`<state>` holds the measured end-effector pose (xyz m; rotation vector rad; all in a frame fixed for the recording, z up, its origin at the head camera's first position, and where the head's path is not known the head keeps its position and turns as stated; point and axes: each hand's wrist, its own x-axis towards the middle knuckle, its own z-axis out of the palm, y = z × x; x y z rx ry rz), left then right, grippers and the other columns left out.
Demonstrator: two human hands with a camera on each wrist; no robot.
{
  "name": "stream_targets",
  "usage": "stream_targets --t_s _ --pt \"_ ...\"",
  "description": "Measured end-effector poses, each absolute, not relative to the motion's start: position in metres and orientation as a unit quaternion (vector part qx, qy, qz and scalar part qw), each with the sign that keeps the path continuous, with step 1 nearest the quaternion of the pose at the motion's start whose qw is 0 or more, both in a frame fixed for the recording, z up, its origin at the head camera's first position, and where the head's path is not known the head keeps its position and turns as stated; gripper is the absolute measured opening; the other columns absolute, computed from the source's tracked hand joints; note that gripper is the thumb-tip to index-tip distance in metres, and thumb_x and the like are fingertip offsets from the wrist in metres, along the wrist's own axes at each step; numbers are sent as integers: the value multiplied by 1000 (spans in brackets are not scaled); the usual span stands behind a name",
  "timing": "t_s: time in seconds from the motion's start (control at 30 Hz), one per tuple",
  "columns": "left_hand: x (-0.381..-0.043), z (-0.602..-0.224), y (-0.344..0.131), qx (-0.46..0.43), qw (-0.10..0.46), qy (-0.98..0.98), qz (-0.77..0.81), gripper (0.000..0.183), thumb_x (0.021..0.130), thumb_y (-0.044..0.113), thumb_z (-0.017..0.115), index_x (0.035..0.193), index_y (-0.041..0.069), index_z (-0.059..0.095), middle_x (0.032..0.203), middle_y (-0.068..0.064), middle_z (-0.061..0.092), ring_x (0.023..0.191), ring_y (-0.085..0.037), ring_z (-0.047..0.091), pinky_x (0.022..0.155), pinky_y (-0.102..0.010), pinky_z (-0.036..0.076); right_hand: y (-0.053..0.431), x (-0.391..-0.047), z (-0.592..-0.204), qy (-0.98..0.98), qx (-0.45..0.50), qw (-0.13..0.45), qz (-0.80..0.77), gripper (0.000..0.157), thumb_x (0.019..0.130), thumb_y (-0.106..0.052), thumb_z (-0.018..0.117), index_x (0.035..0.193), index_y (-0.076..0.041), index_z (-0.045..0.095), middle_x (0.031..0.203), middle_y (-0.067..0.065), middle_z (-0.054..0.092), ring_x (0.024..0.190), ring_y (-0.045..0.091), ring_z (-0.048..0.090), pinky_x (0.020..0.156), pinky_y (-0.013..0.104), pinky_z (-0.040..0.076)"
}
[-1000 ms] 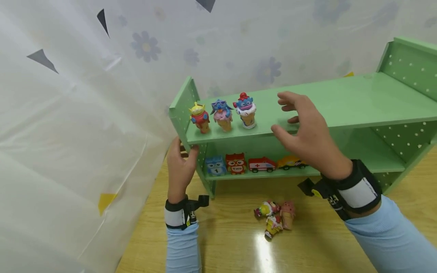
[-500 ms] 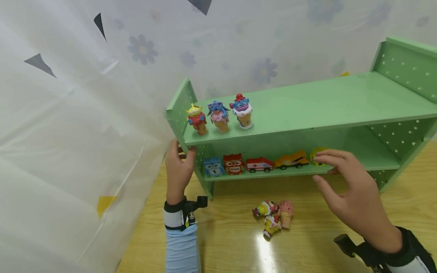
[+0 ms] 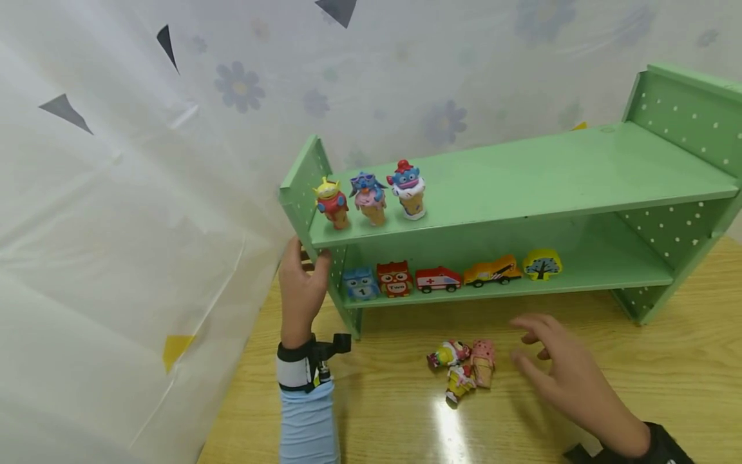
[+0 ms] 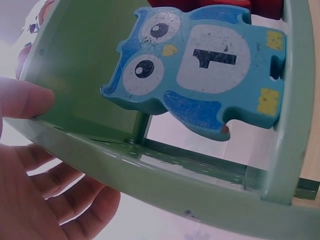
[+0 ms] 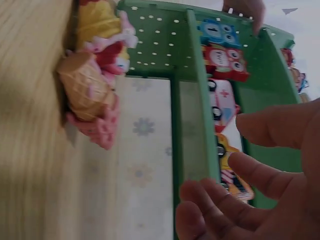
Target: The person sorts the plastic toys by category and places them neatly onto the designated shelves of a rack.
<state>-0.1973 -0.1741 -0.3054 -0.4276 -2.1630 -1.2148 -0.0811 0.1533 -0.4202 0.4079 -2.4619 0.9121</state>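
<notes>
My left hand (image 3: 303, 293) holds the left side panel of a green shelf (image 3: 539, 177), thumb at the front edge and fingers along the outer face. In the left wrist view, a blue owl block (image 4: 190, 65) marked 1 stands inside, near the thumb. My right hand (image 3: 570, 380) hovers over the wooden table with nothing in it, fingers loosely bent and spread. Just left of its fingertips lie a pink ice-cream-cone figurine (image 3: 483, 364), a yellow-and-red figurine (image 3: 448, 354) and a yellow cone figurine (image 3: 460, 385). All three lie on their sides, close together.
On the top board stand a yellow-headed figurine (image 3: 333, 205), a blue one with sunglasses (image 3: 369, 198) and one with a red hat (image 3: 408, 190). Below are a red owl block (image 3: 395, 280), ambulance (image 3: 438, 280), orange truck (image 3: 493, 271) and tree block (image 3: 542, 265).
My right hand has moved from in front of the top board down and rightward to the table beside the loose figurines, uncovering the tree block. My left hand keeps its hold on the shelf.
</notes>
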Motion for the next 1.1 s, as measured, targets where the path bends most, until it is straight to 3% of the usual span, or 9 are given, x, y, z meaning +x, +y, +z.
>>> stream_targets --t_s 0.2,0.43,0.57,0.77,1.1 --pt "-198 -306 -174 -158 305 -820 -458 36 92 6 56 127 -3 52 117 -24 60 99 -36 58 76 -53 54 150 -91 -439 -910 142 176 347 45 79 -10 75 120 -4 57 106 15 62 78 19 61 57 27 52" --pt "-199 -307 -174 -160 303 -818 -462 37 92 6 56 128 -2 52 118 -25 59 99 -35 57 77 -54 53 144 -99 -447 -918 120 85 369 45 84 -15 70 123 2 54 113 22 60 76 16 61 59 30 51" --pt "-198 -307 -174 -162 304 -818 -461 37 93 6 56 128 -2 52 118 -25 59 99 -35 58 77 -54 53 138 -103 -451 -922 114 55 365 48 87 -21 68 125 3 52 115 24 59 87 27 64 67 39 55" --pt "-198 -307 -174 -160 303 -819 -460 37 93 6 55 128 -2 51 118 -24 59 99 -34 58 78 -54 53 132 -106 -454 -934 95 2 344 60 87 -35 66 131 2 49 123 29 56 105 42 57 79 55 51" --pt "-199 -308 -175 -166 305 -816 -462 37 93 6 55 129 -2 51 117 -24 58 98 -34 57 77 -54 53 127 -112 -455 -932 93 -7 350 55 83 -26 69 128 0 52 124 27 58 109 45 56 84 59 49"
